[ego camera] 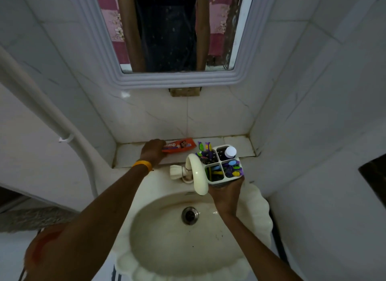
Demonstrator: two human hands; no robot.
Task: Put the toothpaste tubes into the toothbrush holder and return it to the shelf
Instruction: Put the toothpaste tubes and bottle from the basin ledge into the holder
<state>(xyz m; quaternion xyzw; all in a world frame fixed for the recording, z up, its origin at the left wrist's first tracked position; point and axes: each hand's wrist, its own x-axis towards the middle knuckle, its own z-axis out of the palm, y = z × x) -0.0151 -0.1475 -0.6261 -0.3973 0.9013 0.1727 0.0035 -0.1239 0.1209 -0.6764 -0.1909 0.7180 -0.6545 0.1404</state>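
Note:
An orange toothpaste tube [181, 146] lies flat on the tiled shelf [236, 143] behind the sink. My left hand [153, 151] rests on the tube's left end with the fingers curled over it. A white toothbrush holder [224, 166] with four compartments is held above the sink's back right rim; my right hand [226, 194] grips it from underneath. Its compartments hold colourful toothbrushes and a white-capped bottle [230, 151].
A cream tap [195, 174] curves over the basin right beside the holder's left side. The cream sink [188, 228] lies below, with its drain in the middle. A mirror [175, 29] hangs above the shelf. Tiled walls close in on both sides.

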